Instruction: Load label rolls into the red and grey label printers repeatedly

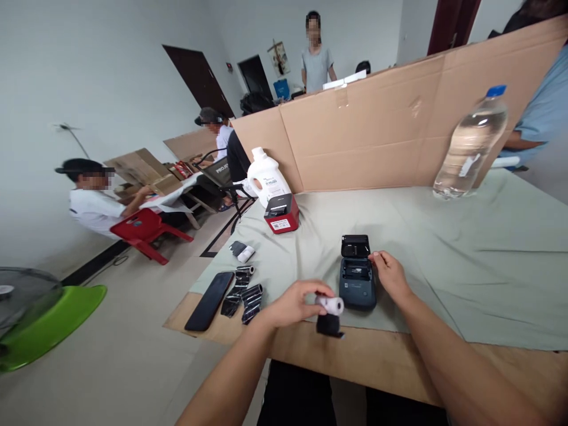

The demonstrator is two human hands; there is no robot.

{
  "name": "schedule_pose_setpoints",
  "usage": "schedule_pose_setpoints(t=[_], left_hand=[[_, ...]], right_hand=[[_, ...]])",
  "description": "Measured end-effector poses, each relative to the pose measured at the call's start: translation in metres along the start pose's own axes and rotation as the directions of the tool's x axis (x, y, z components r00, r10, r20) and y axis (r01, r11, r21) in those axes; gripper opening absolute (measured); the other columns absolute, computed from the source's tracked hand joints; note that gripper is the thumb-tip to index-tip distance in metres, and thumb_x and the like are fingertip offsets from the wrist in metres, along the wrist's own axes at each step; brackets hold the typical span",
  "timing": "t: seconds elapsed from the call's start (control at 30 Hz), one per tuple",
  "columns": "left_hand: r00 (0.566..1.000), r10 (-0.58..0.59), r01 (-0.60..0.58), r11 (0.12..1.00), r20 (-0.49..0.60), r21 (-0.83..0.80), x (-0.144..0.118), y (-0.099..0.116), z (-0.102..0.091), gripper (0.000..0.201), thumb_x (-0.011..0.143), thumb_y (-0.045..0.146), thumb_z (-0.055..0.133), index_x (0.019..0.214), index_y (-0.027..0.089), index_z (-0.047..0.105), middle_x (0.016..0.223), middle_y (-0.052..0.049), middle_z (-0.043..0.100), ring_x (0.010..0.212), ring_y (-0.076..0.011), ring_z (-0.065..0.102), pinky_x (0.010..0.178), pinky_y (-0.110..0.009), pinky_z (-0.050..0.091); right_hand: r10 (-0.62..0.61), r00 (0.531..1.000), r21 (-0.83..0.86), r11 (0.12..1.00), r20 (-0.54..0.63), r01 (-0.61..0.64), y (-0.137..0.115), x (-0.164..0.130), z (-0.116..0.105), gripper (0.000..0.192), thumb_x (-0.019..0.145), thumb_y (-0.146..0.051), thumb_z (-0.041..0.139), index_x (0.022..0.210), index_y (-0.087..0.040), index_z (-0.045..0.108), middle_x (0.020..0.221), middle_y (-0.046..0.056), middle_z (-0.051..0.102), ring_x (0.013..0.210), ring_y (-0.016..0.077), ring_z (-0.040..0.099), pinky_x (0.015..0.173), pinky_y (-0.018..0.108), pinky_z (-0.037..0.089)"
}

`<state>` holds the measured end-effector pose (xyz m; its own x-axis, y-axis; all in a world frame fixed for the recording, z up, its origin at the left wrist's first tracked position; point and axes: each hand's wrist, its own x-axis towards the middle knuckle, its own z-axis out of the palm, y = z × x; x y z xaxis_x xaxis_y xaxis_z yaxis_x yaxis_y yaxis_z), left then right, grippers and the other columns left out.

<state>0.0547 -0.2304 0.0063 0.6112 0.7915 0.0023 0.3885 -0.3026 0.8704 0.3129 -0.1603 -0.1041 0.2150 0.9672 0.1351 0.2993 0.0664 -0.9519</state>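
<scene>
My left hand [302,302] is closed around a small white paper roll [331,305]. A black strip [328,325] hangs below the roll, over the table's front edge. Just to its right stands a small dark label printer [357,290] with its lid [355,245] raised and its inside showing. At the right side of that lid, the thumb and fingertips of my right hand [390,272] are pressed together on its edge. Black film rolls [252,302] and a black-and-white crumpled piece [242,251] lie on the cloth to the left.
A phone [209,300] lies at the table's left corner. A red-and-black box-shaped device [282,214] and a white jug [268,177] stand behind. A cardboard partition [373,130] lines the back, with a large water bottle [473,145] before it. Several people are beyond the table.
</scene>
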Motion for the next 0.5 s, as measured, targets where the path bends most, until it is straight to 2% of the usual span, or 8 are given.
schedule_pose_setpoints(t=[0.13, 0.23, 0.33, 0.5], left_hand=[[0.981, 0.156, -0.143, 0.983, -0.117, 0.114, 0.06, -0.004, 0.026, 0.027, 0.074, 0.012, 0.067, 0.1, 0.019, 0.07, 0.104, -0.008, 0.069, 0.096, -0.0196, 0.063, 0.088, -0.032, 0.048], [0.974, 0.195, -0.159, 0.951, -0.114, 0.265, 0.089, -0.012, 0.034, 0.029, 0.072, 0.01, 0.067, 0.098, 0.021, 0.07, 0.104, -0.006, 0.07, 0.098, -0.0204, 0.062, 0.091, -0.035, 0.046], [0.974, 0.181, -0.12, 0.925, -0.139, 0.361, 0.098, -0.017, 0.037, 0.03, 0.072, 0.01, 0.068, 0.098, 0.023, 0.07, 0.102, -0.003, 0.071, 0.098, -0.0213, 0.06, 0.092, -0.038, 0.044], [0.963, 0.173, -0.1, 0.941, -0.207, 0.324, 0.091, -0.026, 0.042, 0.029, 0.077, 0.013, 0.066, 0.103, 0.024, 0.069, 0.104, -0.003, 0.071, 0.103, -0.0218, 0.055, 0.094, -0.039, 0.042]], right_hand=[[-0.013, 1.0, -0.001, 1.0, 0.01, 0.013, -0.003, -0.001, -0.001, 0.041, 0.084, -0.054, 0.04, 0.076, -0.022, 0.063, 0.082, 0.005, 0.071, 0.077, 0.0215, 0.063, 0.072, 0.033, 0.046], [-0.008, 1.0, -0.014, 1.0, 0.01, 0.009, -0.006, -0.002, -0.001, 0.041, 0.084, -0.053, 0.04, 0.077, -0.022, 0.064, 0.08, 0.004, 0.07, 0.075, 0.0213, 0.063, 0.07, 0.033, 0.046], [-0.02, 1.0, -0.023, 1.0, 0.005, 0.02, -0.009, -0.003, -0.001, 0.04, 0.084, -0.053, 0.04, 0.078, -0.021, 0.065, 0.08, 0.005, 0.07, 0.075, 0.021, 0.062, 0.07, 0.032, 0.045], [-0.027, 1.0, -0.035, 0.999, 0.016, 0.028, -0.011, -0.003, -0.001, 0.041, 0.085, -0.053, 0.039, 0.08, -0.021, 0.064, 0.08, 0.005, 0.068, 0.074, 0.0201, 0.06, 0.069, 0.031, 0.043]])
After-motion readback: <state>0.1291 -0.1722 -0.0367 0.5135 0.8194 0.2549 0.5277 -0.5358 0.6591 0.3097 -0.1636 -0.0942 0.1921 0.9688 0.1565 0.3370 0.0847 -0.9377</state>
